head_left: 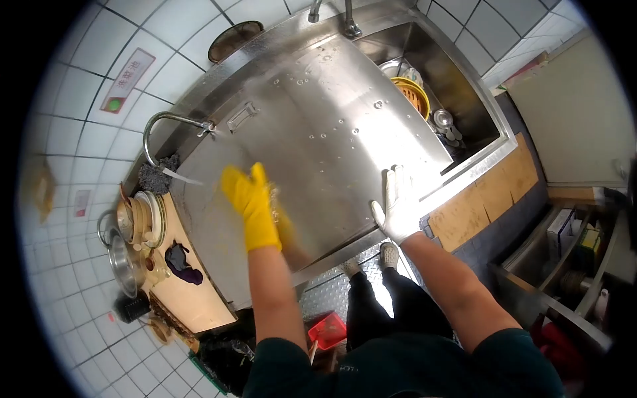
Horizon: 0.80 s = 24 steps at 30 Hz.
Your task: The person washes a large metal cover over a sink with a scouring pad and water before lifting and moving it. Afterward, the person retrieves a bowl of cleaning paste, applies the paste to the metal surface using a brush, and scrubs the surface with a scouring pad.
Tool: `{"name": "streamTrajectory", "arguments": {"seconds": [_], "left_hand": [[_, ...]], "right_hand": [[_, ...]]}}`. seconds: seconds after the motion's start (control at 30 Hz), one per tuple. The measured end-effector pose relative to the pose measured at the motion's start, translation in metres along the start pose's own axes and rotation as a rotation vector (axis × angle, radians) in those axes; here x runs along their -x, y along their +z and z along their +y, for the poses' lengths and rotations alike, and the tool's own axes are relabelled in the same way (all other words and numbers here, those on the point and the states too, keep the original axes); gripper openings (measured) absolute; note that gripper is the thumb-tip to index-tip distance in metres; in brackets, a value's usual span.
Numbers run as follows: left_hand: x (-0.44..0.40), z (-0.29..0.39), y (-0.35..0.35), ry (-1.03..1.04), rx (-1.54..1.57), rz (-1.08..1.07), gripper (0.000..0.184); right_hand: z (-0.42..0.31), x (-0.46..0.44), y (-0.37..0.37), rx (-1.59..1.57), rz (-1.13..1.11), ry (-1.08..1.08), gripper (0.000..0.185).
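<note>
My left hand (249, 202), in a yellow rubber glove, is over the left part of a large stainless steel panel (318, 179). Its thumb stands apart from the outstretched fingers, and I see nothing held in it. Whether it touches the metal I cannot tell. A curved faucet (159, 126) sends a stream of water out just left of that hand. My right hand (398, 205), wearing a white glove, rests flat with spread fingers at the panel's near right edge. Water drops dot the panel, and a recessed handle (243, 117) is set in it.
The sink basin (474, 99) at the upper right holds a yellow basket (413, 96) and ladles (443, 119). A grey scouring pad (158, 176) lies beneath the faucet. Stacked plates (156, 219) and a dark cloth (180, 262) sit on the left board. Open drawers (564, 259) stand at right.
</note>
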<state>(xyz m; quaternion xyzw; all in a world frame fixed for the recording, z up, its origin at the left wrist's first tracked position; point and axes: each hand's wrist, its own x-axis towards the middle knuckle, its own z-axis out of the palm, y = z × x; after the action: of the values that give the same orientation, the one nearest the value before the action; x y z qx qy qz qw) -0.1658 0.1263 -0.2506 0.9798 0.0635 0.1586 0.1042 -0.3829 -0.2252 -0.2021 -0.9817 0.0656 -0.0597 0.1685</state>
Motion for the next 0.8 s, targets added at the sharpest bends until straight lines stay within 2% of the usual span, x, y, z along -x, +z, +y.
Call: {"name": "streamTrajectory", "arguments": {"seconds": [0.07,0.1,0.13,0.17,0.2,0.27,0.3,0.33,0.43,0.5,0.57,0.63,0.73,0.77,0.8], "left_hand": [[-0.02,0.096,0.01,0.144,-0.004,-0.068,0.089],[-0.024,0.134,0.033,0.209,-0.006,-0.036,0.089],[-0.027,0.18,0.029,0.213,0.001,-0.141,0.09],[-0.025,0.211,0.039,0.295,0.113,-0.14,0.09],[-0.019,0.24,0.045,0.366,0.168,-0.176,0.092],[-0.001,0.27,0.046,0.501,0.511,-0.263,0.093],[0.007,0.268,0.038,0.423,0.577,-0.268,0.093],[0.021,0.262,0.019,0.343,0.637,-0.277,0.093],[0.036,0.169,-0.035,0.201,0.358,-0.172,0.09],[0.05,0.052,-0.039,0.074,0.273,0.029,0.078],[0.058,-0.05,-0.086,0.113,-0.021,-0.017,0.077],[0.071,-0.176,-0.06,-0.019,-0.427,0.234,0.075],[0.064,-0.169,-0.052,-0.278,-0.489,-0.01,0.071],[0.059,-0.144,-0.047,-0.201,-0.441,0.123,0.063],[0.046,-0.116,-0.046,-0.161,-0.384,0.1,0.061]], "right_hand": [[0.001,0.0,0.0,0.007,-0.005,0.006,0.092],[0.002,0.0,0.0,0.01,-0.01,0.008,0.092],[0.002,0.0,0.0,0.011,-0.013,0.008,0.092],[0.0,0.0,-0.002,0.024,-0.025,0.018,0.093],[0.0,0.0,-0.001,0.022,-0.021,0.02,0.093],[0.001,0.001,0.001,0.016,-0.018,0.024,0.092],[0.002,0.001,0.0,-0.003,0.001,0.013,0.091],[0.003,0.002,-0.001,-0.028,0.017,0.005,0.091],[0.006,-0.001,-0.004,-0.079,0.042,-0.009,0.089],[0.009,0.0,-0.001,-0.077,0.058,-0.023,0.089],[0.011,0.0,-0.003,-0.101,0.045,-0.022,0.089],[0.011,-0.001,-0.006,-0.102,0.032,-0.022,0.09],[0.014,0.001,0.001,-0.128,0.056,-0.036,0.09],[0.014,0.001,0.0,-0.115,0.04,-0.035,0.09],[0.014,0.001,0.001,-0.115,0.041,-0.037,0.09]]}}
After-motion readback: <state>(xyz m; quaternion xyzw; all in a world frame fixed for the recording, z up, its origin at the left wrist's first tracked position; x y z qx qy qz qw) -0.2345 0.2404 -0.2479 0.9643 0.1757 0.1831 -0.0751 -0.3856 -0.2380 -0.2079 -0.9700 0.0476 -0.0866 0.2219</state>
